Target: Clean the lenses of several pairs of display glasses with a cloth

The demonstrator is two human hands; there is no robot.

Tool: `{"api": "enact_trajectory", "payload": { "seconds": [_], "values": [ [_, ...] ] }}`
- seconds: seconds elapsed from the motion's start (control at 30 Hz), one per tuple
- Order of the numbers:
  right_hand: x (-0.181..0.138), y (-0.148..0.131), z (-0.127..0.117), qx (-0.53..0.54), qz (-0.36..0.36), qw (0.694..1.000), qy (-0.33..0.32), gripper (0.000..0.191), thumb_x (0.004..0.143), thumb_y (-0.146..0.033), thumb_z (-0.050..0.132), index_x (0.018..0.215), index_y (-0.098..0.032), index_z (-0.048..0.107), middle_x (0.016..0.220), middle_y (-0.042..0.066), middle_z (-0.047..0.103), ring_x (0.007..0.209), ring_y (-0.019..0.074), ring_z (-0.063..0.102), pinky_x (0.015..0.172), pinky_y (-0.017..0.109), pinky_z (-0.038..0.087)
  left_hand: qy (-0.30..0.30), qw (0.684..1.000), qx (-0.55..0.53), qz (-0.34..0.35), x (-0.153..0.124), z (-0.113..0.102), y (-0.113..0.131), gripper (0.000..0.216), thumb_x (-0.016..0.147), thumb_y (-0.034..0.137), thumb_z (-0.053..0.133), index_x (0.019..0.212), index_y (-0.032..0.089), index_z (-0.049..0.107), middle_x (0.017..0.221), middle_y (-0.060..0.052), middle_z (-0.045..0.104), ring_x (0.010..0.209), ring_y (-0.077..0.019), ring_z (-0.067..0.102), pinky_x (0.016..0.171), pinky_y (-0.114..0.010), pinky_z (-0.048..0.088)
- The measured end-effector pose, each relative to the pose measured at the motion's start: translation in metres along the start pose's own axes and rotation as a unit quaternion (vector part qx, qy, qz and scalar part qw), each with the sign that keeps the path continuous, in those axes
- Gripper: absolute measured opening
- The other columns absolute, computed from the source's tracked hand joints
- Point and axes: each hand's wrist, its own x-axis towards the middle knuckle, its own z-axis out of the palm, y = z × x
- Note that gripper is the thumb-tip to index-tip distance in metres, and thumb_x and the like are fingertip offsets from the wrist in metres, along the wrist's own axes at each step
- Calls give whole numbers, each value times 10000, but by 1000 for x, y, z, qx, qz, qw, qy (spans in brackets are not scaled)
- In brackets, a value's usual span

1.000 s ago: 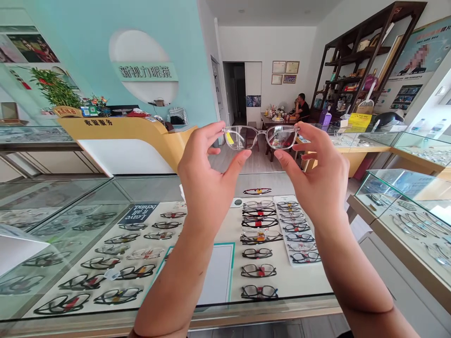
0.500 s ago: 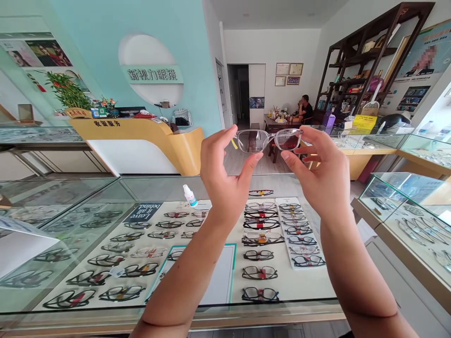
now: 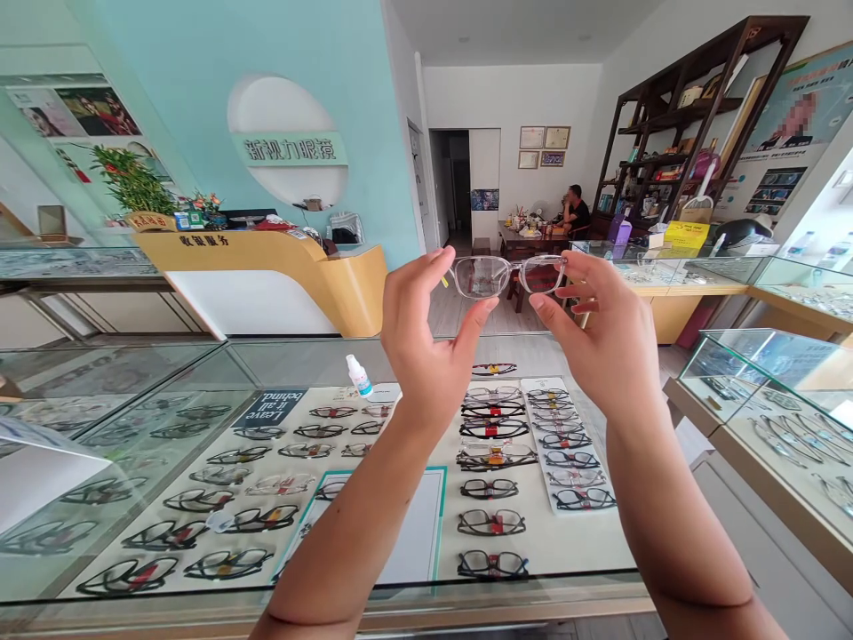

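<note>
A pair of clear-framed eyeglasses (image 3: 512,266) is held up in front of me, above the far side of the glass display case. My left hand (image 3: 430,342) pinches its left end, thumb below the lens and fingers at the hinge. At the other end, my right hand (image 3: 603,333) grips the frame between thumb and fingers. Both hands are closed on it. Below, inside the case, several eyeglasses (image 3: 491,522) lie in rows. A white spray bottle (image 3: 358,375) with a blue label stands left of my left forearm.
The glass display case (image 3: 533,582) spans the front. Another glass case (image 3: 739,391) stands at the right. A wooden cash counter (image 3: 353,276) is beyond on the left. Further back, a person (image 3: 577,212) sits at a table beside a dark shelf (image 3: 673,133).
The view has tilted up slightly, so the room sits a little lower. The eyeglasses' right end has shifted slightly left with my right hand. Both hands keep hold.
</note>
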Motion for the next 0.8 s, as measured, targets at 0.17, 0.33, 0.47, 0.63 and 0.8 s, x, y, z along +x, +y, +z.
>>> {"api": "enact_trajectory", "payload": {
  "seconds": [0.17,0.33,0.47,0.63,0.8],
  "values": [
    [1,-5,-3,-17,11,1000,-11,507,1041,-494,753,1510,-313,692,1434,127,825,1121,344,844,943,587,695,2,1000,-7,-5,0,1,-1,604,1037,587,861,1537,304,675,1488,-116,781,1445,-351,727,1155,-523,641],
    [0,-5,-5,-7,-7,1000,6,491,1039,-510,765,1487,-321,698,1390,115,832,1093,335,842,934,582,707,11,1000,-18,1,1,1,1,565,1044,546,868,1518,300,686,1475,-110,795,1375,-326,765,1109,-498,656],
    [-2,-6,-6,-13,-17,1000,20,482,1044,-499,773,1487,-330,685,1423,110,811,1120,323,836,933,560,713,1,1000,-25,-7,1,0,3,553,1051,520,869,1521,295,684,1482,-115,803,1329,-310,789,1016,-452,671],
    [-2,-5,-6,-10,-22,999,30,479,1030,-462,798,1477,-330,686,1412,106,806,1092,304,829,906,528,719,-2,1000,-27,-5,2,-1,3,556,1045,533,875,1508,287,691,1472,-122,811,1318,-311,799,981,-439,677],
    [-2,-3,-4,-4,-30,999,25,474,1039,-464,778,1484,-338,673,1363,103,819,1122,317,827,898,536,725,1,1000,-31,2,3,-1,3,561,1039,534,882,1507,291,692,1460,-113,810,1331,-314,790,1050,-475,677]
  ]
}}
